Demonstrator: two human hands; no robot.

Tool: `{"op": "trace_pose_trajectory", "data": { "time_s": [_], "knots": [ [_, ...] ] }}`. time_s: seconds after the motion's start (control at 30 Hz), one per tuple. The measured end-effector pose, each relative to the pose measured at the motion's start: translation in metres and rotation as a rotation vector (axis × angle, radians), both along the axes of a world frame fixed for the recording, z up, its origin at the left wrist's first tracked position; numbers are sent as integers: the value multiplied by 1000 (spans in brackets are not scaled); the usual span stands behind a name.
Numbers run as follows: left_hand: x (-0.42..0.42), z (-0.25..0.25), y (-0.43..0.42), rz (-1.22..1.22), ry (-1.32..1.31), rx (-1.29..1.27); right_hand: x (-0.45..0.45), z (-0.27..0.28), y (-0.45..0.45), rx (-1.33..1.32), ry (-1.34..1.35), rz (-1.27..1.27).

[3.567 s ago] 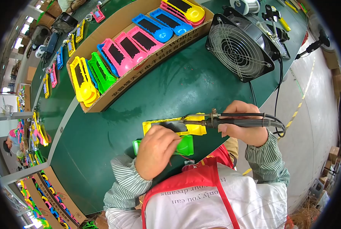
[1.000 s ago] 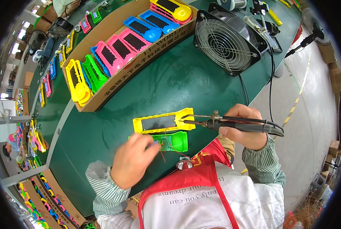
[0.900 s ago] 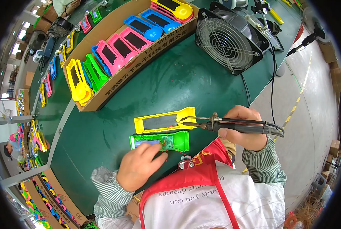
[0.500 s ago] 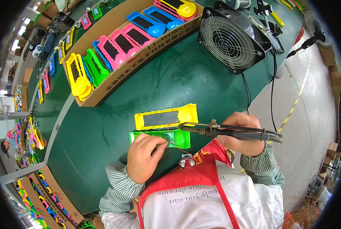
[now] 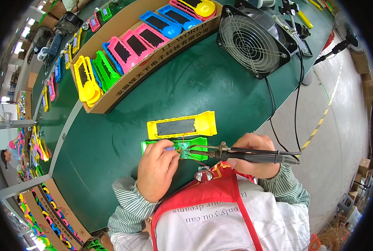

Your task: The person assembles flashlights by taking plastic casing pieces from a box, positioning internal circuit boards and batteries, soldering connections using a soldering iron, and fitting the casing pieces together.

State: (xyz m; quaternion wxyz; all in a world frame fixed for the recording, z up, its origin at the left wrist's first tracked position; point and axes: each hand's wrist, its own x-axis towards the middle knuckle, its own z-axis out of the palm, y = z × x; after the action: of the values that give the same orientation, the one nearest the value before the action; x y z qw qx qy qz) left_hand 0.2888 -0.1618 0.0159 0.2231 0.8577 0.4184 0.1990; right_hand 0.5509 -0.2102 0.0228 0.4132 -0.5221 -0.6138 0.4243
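My right hand (image 5: 256,155) is wrapped round a soldering iron (image 5: 253,156) with a thin metal feed tube clamped along it. Its tip reaches the small green circuit board (image 5: 185,146) inside the green plastic housing (image 5: 201,143). My left hand (image 5: 157,167) is closed over the left part of that housing, thumb and fingertips pinched beside the board; what they grip is mostly hidden. A bluish piece (image 5: 170,148) shows by the fingers. Thin red wires run from the board to the yellow housing (image 5: 205,123) behind it and toward a round reflector lamp head (image 5: 204,175) near my apron.
A cardboard box (image 5: 153,62) of colourful housings stands at the back. To its right is a black fan with a wire guard (image 5: 255,46), its cables (image 5: 272,100) hanging over the table's right edge. More housings (image 5: 52,88) lie on the far left.
The soldering iron has moved left and slightly down, its tip now at the circuit board. My left fingers have shifted slightly, and the bluish piece now shows beside them.
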Motion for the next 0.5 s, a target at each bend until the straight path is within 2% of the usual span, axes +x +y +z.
{"op": "trace_pose_trajectory", "data": {
  "time_s": [0.5],
  "knots": [
    [-3, 2, 6, -62, 19, -30, -7, -2, 6, -62, -27, 29]
  ]
}}
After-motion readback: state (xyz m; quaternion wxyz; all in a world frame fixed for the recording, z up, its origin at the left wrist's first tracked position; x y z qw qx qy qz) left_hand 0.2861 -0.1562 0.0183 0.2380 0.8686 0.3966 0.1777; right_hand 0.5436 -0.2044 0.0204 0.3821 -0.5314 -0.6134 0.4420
